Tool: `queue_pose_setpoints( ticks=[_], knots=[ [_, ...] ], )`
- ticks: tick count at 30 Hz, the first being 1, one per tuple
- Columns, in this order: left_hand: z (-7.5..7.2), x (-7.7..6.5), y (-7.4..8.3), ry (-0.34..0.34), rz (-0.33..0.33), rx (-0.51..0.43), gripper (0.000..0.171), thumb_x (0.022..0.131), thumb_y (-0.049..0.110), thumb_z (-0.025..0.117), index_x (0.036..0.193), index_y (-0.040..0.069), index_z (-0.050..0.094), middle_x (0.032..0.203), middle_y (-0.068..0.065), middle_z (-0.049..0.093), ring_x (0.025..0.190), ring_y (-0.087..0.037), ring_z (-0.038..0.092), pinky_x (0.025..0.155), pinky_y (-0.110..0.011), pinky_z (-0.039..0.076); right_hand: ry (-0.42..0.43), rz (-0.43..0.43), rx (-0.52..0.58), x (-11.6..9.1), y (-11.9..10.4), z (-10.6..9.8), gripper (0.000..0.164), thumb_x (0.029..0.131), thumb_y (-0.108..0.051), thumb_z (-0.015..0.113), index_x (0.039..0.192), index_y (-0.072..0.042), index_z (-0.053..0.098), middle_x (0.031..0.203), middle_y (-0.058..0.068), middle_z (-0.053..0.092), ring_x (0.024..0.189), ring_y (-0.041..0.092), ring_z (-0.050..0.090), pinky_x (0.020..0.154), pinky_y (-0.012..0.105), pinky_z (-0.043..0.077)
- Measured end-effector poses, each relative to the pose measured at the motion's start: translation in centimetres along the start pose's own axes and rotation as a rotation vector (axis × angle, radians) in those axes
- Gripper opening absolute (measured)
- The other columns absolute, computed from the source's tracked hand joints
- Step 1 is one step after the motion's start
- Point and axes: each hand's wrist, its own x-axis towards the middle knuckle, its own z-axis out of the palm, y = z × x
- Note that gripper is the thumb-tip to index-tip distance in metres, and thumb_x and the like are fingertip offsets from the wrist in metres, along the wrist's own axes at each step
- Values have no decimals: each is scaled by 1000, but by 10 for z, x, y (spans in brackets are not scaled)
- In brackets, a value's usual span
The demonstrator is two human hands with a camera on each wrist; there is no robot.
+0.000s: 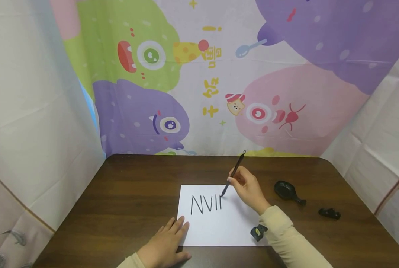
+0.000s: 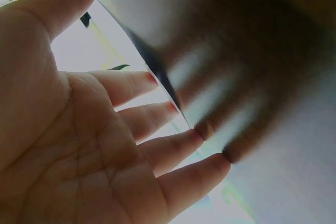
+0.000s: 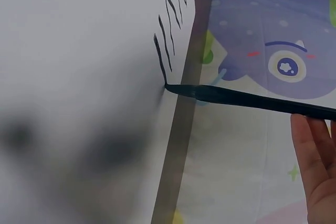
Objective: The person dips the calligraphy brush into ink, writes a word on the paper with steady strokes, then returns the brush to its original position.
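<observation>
My right hand (image 1: 247, 186) pinches a dark writing brush (image 1: 236, 168) with a small loop at its top end. The brush's tip touches a white sheet of paper (image 1: 216, 232), at one end of the last black stroke. Black strokes (image 1: 206, 204) reading roughly "NVI" and one further upright line run across the paper's upper part. In the right wrist view, the brush (image 3: 236, 98) meets the paper (image 3: 79, 24) at its tip. My left hand (image 1: 166, 240) lies with spread fingers at the paper's left edge, its fingertips on or beside it.
To the right of the paper, a black oval object (image 1: 285, 190) with a narrow neck lies on the brown table (image 1: 129, 193). A small dark lumpy object (image 1: 330, 213) is further right. A cartoon-printed curtain (image 1: 192, 130) hangs behind the table, pale cloth at both sides.
</observation>
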Motion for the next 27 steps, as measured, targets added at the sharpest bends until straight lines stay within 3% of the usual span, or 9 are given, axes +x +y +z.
queue_pose_setpoints(
  ticks=[27],
  knots=[
    [-1,-2,1,18,14,4,82,82,50,71,146,5,44,156,-19,36,140,-48,34,105,-68,36,-37,-114,-90,-8,-5,-8,14,86,-2,72,95,-9,64,86,2,65,74,10,60,62,20,52]
  ],
)
